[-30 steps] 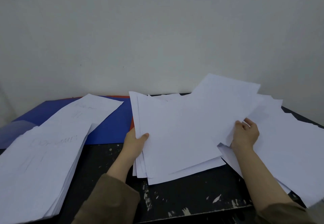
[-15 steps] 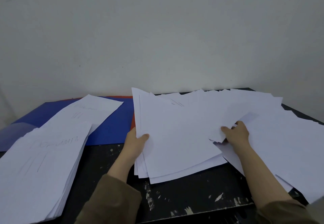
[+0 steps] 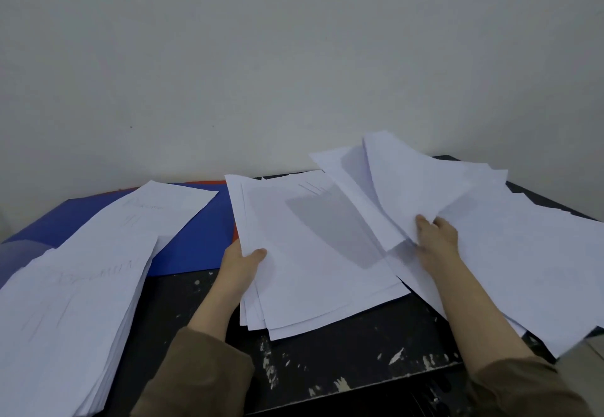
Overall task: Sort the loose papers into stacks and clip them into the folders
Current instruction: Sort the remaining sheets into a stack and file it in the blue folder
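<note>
My left hand [image 3: 240, 261] grips the left edge of the middle stack [image 3: 313, 269], thumb on top and fingers underneath, so the sheets I have gathered stay together while more arrive. The stack fans out a little at its near corner, which tells me it is not yet squared.

My right hand [image 3: 436, 237] pinches a few raised sheets [image 3: 402, 188] out of the loose papers [image 3: 539, 269] spread over the right side of the dark table [image 3: 343, 361]. Those sheets curve upward and lean toward the middle stack, casting a grey shadow on its top page, so I judge I am carrying them across to add them there. How many sheets I hold, I cannot tell.

On the left lies a thick stack [image 3: 65, 318] with faint handwriting on its top page, and behind it a thinner marked pile [image 3: 157, 217] rests on a blue folder [image 3: 202, 240]. A red edge [image 3: 209, 183] shows at the folder's far side, perhaps a 2nd folder; I cannot be sure.

I judge the sorting is under way: 3 stacks exist, the right-hand heap is still loose, and nothing is clipped in. The raised sheets are limp, so they could slide apart or catch the stack's edge as they land.
</note>
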